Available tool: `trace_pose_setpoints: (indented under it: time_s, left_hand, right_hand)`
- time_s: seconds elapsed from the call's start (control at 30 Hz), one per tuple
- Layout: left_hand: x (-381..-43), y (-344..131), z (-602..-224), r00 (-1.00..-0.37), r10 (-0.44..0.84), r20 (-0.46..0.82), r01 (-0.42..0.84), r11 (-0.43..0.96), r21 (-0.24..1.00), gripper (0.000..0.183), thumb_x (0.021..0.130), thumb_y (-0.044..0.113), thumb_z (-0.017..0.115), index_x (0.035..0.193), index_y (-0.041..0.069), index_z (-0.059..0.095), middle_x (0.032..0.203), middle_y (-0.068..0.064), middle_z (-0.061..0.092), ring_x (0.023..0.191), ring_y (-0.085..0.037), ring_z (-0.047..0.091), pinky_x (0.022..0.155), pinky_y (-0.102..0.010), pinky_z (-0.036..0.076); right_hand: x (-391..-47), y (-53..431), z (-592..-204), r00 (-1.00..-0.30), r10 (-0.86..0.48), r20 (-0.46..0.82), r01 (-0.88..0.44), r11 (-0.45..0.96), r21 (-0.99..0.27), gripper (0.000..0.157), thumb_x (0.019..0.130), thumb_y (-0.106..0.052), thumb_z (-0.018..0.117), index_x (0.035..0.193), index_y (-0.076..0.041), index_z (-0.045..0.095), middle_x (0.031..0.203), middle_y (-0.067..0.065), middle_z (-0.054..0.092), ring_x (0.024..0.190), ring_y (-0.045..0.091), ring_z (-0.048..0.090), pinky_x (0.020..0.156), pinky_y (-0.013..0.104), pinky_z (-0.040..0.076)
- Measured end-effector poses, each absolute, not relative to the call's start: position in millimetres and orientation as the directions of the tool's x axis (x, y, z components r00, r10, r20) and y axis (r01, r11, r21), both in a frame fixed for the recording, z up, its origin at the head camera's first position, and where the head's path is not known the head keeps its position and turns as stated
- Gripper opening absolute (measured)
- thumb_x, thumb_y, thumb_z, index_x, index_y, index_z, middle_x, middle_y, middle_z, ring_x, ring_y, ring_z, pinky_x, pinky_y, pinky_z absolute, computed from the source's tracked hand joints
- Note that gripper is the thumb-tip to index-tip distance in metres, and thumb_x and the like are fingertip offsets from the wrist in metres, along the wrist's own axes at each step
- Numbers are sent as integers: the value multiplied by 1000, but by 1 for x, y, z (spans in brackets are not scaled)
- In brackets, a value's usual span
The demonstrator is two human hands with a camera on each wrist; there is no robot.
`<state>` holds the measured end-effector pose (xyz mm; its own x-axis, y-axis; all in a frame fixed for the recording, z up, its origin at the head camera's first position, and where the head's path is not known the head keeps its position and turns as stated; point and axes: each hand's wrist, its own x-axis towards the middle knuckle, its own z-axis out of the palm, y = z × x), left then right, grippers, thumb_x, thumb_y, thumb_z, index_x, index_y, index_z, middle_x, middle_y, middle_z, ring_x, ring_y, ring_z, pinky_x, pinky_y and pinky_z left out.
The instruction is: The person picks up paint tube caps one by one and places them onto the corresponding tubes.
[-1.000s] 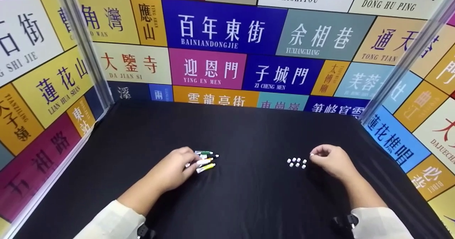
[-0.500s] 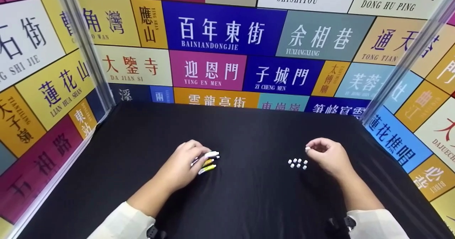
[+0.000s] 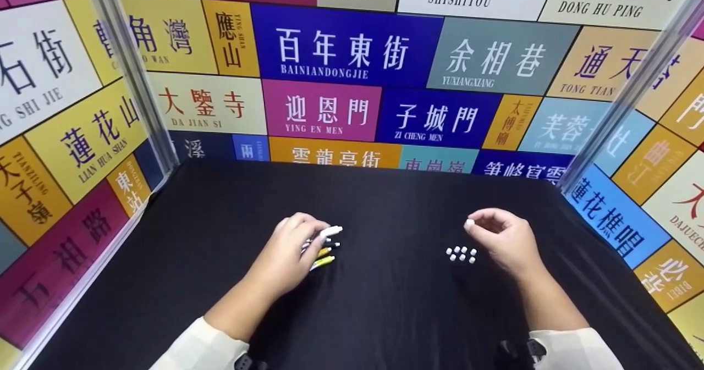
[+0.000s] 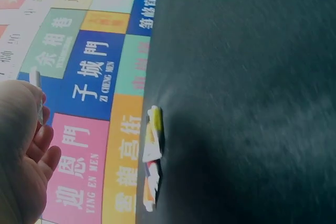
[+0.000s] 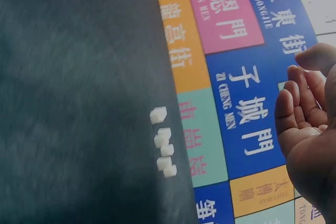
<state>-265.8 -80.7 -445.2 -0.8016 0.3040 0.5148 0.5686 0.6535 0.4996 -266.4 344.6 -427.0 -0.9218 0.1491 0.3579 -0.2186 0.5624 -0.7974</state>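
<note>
My left hand holds a white marker between thumb and fingers, its narrow end pointing right and slightly up. Below it on the black cloth lie several more markers, among them a black one, an orange one and a yellow one; the hand partly hides them. My right hand pinches a small white block-like piece at its fingertips, raised over the cloth. Several matching white pieces are grouped just below and left of that hand.
A black cloth covers the table, with a wide stretch between the markers and the white pieces. Panels of coloured street-name signs stand behind and at both sides. Clear upright posts mark the far corners.
My left hand has picked the white marker up from the pile and raised it. My right hand has lifted its small white piece up and slightly left, away from the group.
</note>
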Motion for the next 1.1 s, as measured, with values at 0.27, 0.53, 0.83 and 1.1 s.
trace_pose_setpoints:
  time_s: [0.27,0.53,0.83,1.1]
  left_hand:
    - [-264,-70,-435,-734,282,618,616,659,431,16,104,17,67,118,15,76,115,-5,72,109,-29,66,99,-45,52]
    - [-262,-58,-425,-737,265,622,619,634,464,16,105,19,68,118,17,76,114,-4,71,110,-27,64,99,-45,52]
    - [-259,-47,-416,-721,260,642,638,610,470,17,106,20,66,120,16,76,116,-4,72,111,-26,65,100,-46,51]
    - [-256,-42,-412,-681,230,695,666,589,458,18,107,21,65,120,16,76,115,-4,72,106,-23,65,98,-43,51]
  right_hand:
    - [-257,326,-411,-908,116,402,-299,493,-817,23,91,-17,87,109,-5,81,94,-9,82,82,2,75,77,15,58]
    - [-252,308,-399,-894,103,437,-360,415,-836,19,89,-9,87,106,0,81,91,-16,79,83,4,76,79,16,60]
    - [-252,297,-391,-879,91,468,-407,368,-836,18,88,-4,86,104,0,81,92,-14,81,83,5,78,81,18,62]
    - [-248,287,-384,-841,105,531,-481,308,-821,16,86,6,84,101,3,81,92,-7,81,83,8,78,80,20,63]
